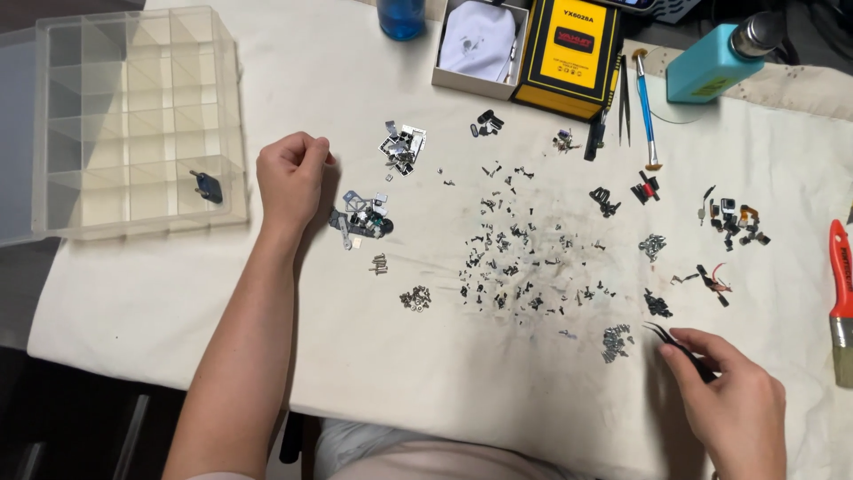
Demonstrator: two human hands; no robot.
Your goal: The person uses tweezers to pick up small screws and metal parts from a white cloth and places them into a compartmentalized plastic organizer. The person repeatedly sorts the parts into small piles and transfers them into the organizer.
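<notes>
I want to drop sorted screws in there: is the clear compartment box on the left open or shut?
Open: the compartment box has its lid swung out flat to the left, and one small dark part lies in a compartment.

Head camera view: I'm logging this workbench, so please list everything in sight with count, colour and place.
cloth: one, off-white, covering the table
organiser box: one, clear plastic, far left
small part: one, dark, inside a near compartment of the box
screws: many, dark, scattered mid-cloth
metal brackets: small pile, silver, left of centre
dark parts: several small heaps, right side
yellow box: one, yellow and black, top centre
white box: one, open, beside the yellow box
bottle: one, teal, top right
blue cup: one, top edge
brush: one, red handle, right edge
left hand: closed, resting beside a grey bracket cluster
right hand: holding black tweezers
</notes>
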